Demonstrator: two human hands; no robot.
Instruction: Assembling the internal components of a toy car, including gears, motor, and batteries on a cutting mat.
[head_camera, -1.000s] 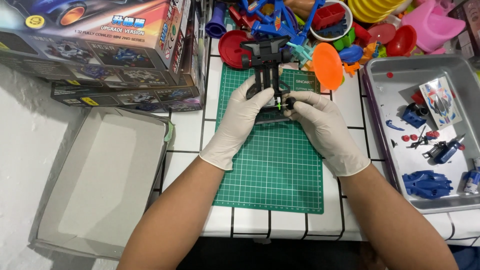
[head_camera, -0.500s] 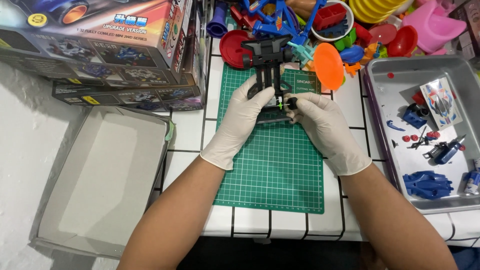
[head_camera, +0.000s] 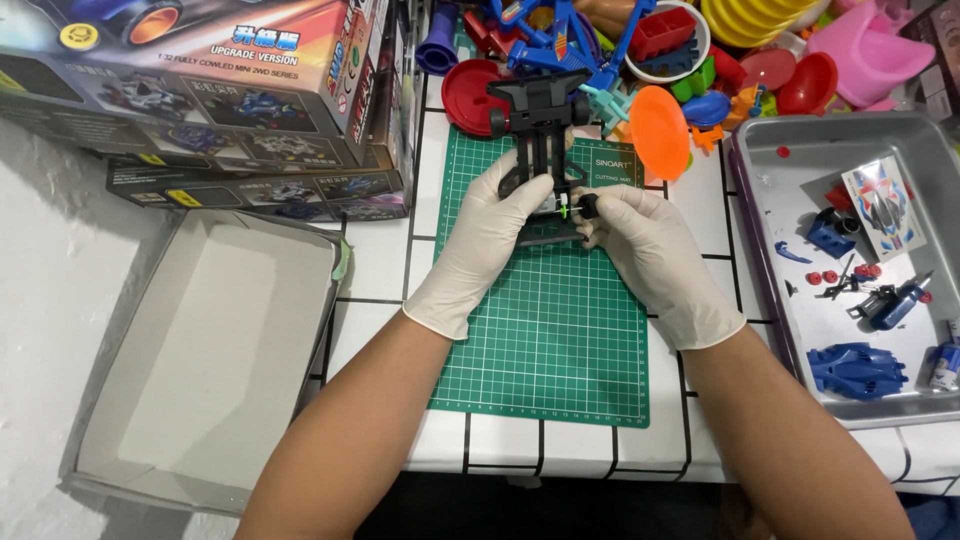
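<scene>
From the head view I count two gloved hands, my left hand (head_camera: 487, 240) and right hand (head_camera: 650, 255), both gripping one black toy car chassis (head_camera: 540, 150) over one green cutting mat (head_camera: 545, 330), one metal tray (head_camera: 800, 150) holding one blue car body (head_camera: 857, 368), one empty cardboard box lid (head_camera: 215, 350)

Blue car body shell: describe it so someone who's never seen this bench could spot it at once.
Start at the grey metal tray right of the green cutting mat. Go to the tray's near edge: the blue car body shell lies there, beside the right hand's forearm. It is the largest blue piece in the tray, one solid, sleek car-shaped moulding, unlike the small scattered parts and the sticker sheet above it.
</scene>
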